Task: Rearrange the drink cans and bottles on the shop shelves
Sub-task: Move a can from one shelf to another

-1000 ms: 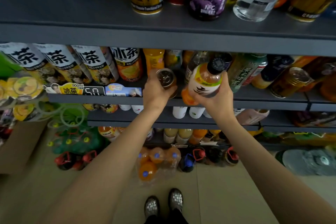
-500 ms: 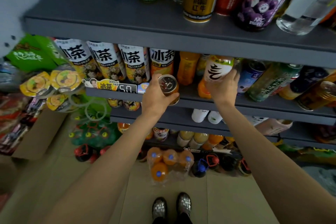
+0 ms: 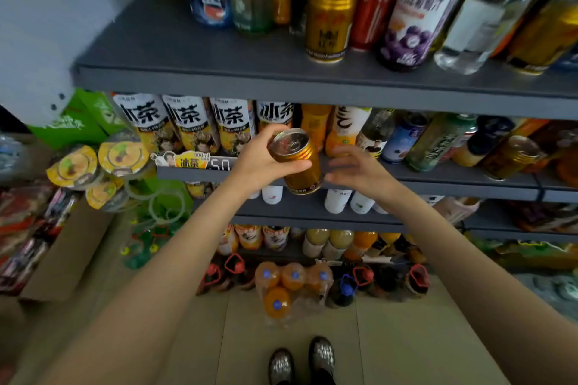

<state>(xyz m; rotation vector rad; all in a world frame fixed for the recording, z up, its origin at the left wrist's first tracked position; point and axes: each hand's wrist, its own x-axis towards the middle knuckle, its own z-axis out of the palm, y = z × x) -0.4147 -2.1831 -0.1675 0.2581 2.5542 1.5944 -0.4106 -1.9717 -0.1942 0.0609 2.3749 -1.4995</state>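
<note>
Left hand grips 1 gold can, tilted, in front of the middle shelf edge. Right hand, fingers loosely spread, holds nothing just beside the can.

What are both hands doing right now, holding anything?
Left hand: grips the gold can in front of the middle shelf.
Right hand: open, holding nothing, fingers next to the can.

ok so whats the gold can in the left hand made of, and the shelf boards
Gold ribbed can, gripped by the left hand: looks like metal, glossy, with a silver pull-tab lid. Dark grey shelf boards: matte, smooth, probably painted metal, though coated wood can't be ruled out.
</note>
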